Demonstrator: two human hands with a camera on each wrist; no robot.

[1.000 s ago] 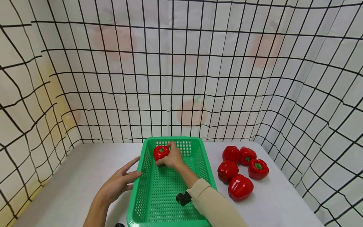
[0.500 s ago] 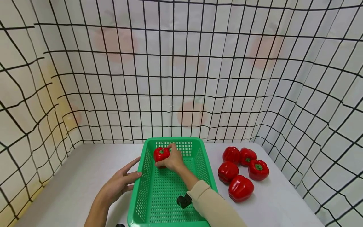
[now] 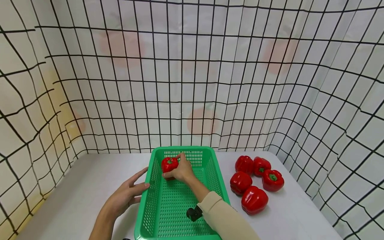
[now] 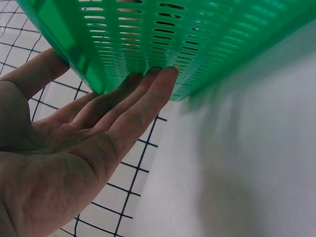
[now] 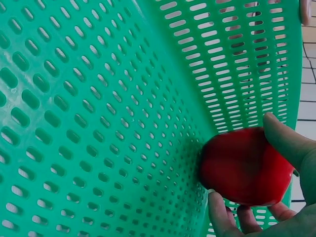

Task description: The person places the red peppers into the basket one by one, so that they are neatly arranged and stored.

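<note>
A red bell pepper [image 3: 169, 164] with a green stem stands in the far left corner of the green plastic basket [image 3: 177, 213]. My right hand [image 3: 182, 170] grips it, thumb on one side and fingers on the other, as the right wrist view also shows on the pepper [image 5: 244, 168]. Outside the basket's left wall is my left hand [image 3: 124, 195]. Its thumb touches the rim, and in the left wrist view the long, nearly straight fingers [image 4: 140, 106] lie against the slotted outer wall.
Several more red bell peppers [image 3: 254, 200] lie in a cluster on the white table [image 3: 300, 220], right of the basket. Black netting [image 3: 182, 101] hangs in front of pale walls on three sides. A small black device [image 3: 194, 213] sits at the right wrist.
Hands, basket and peppers keep their places relative to each other. The whole head view has shifted only slightly.
</note>
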